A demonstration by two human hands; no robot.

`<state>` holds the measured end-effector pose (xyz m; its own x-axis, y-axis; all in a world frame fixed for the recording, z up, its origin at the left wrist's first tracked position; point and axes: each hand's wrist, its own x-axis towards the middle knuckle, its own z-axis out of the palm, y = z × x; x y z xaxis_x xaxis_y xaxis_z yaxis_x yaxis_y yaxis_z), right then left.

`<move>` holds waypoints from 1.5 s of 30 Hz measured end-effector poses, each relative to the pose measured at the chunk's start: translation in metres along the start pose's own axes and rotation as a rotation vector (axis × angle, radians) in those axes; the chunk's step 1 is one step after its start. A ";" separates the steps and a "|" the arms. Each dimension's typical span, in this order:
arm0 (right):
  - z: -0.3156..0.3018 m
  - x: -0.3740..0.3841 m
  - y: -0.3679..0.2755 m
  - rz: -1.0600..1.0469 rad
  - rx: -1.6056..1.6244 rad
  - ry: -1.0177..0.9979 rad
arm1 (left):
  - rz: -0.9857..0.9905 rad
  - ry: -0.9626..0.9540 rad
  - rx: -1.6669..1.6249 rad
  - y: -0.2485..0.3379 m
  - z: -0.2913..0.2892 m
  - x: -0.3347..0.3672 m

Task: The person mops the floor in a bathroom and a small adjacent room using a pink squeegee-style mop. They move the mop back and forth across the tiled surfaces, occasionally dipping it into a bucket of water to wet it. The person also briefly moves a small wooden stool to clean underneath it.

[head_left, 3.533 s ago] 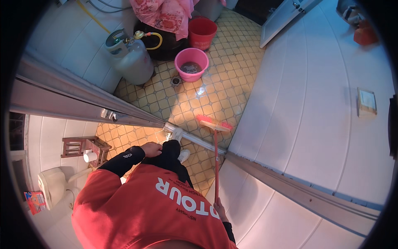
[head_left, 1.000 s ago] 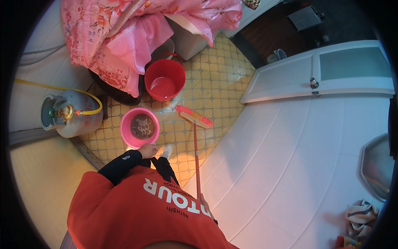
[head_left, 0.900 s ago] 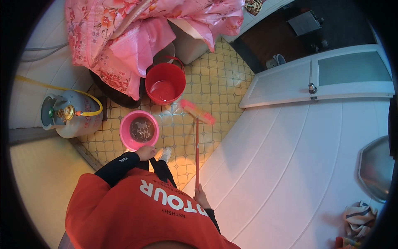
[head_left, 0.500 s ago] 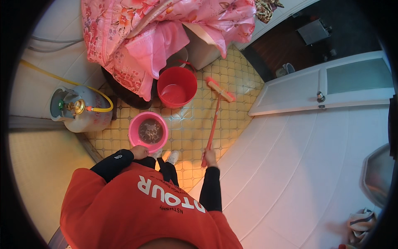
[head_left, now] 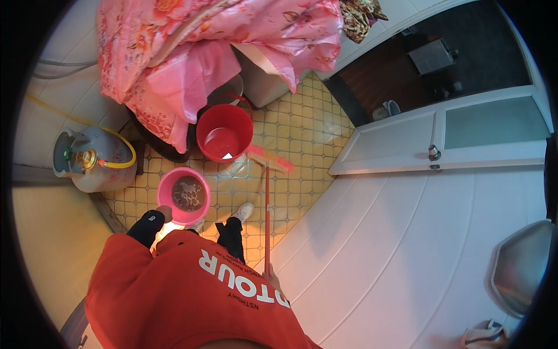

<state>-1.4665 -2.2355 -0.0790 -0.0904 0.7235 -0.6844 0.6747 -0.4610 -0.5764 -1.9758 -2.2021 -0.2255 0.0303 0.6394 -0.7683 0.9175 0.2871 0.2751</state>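
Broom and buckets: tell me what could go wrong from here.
First, the broom head sits right by the red bucket, so a sideways sweep by the right hand might knock it. Second, the pink bucket holds murky, foamy-looking liquid and stands near a white shoe; a careless step could spill it across the tiles.

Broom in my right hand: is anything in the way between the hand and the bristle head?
Nothing visible crosses the handle between the right hand and the bristle head. The red bucket stands close to the head's left end, not across the handle.
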 end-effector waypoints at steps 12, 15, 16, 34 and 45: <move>-0.181 0.180 -0.054 0.180 0.295 -0.013 | 0.325 0.076 -0.422 0.278 -0.134 0.019; -0.179 0.111 0.006 0.160 0.057 0.035 | 0.224 0.044 -0.428 0.313 -0.177 0.003; -0.177 0.086 0.027 0.121 -0.037 0.046 | 0.170 0.092 -0.316 0.292 -0.155 0.021; -0.290 0.372 -0.113 0.229 0.511 -0.015 | -0.087 0.015 -0.233 0.263 -0.214 0.149; -0.348 0.326 -0.138 0.164 0.126 0.109 | -0.085 0.082 -0.392 0.298 -0.344 0.259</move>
<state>-1.3344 -1.7576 -0.0673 0.0971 0.6815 -0.7254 0.5765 -0.6326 -0.5172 -1.8310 -1.7055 -0.1433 -0.0853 0.6520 -0.7534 0.6944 0.5812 0.4243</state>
